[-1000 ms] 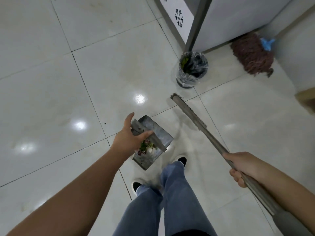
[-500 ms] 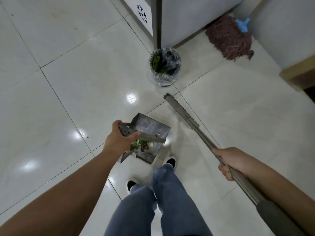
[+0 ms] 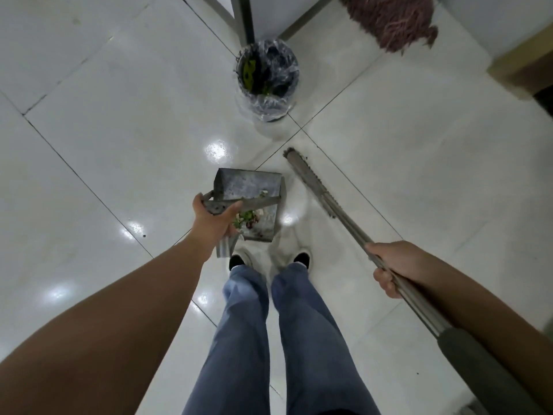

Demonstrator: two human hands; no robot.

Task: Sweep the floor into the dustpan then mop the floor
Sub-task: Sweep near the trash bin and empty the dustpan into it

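In the head view, the left hand point(image 3: 214, 224) is clenched on the handle of the metal dustpan point(image 3: 250, 202) at frame center, debris inside. The right hand point(image 3: 395, 266), at right, grips the broom point(image 3: 321, 197) shaft. A lined bin point(image 3: 267, 76) stands at upper center, the mop point(image 3: 392, 20) at upper right.

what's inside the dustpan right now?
The metal dustpan holds a small pile of debris: green, dark red and whitish bits near its rear. The left hand and the handle bar cover part of the pile, so the rest cannot be seen.
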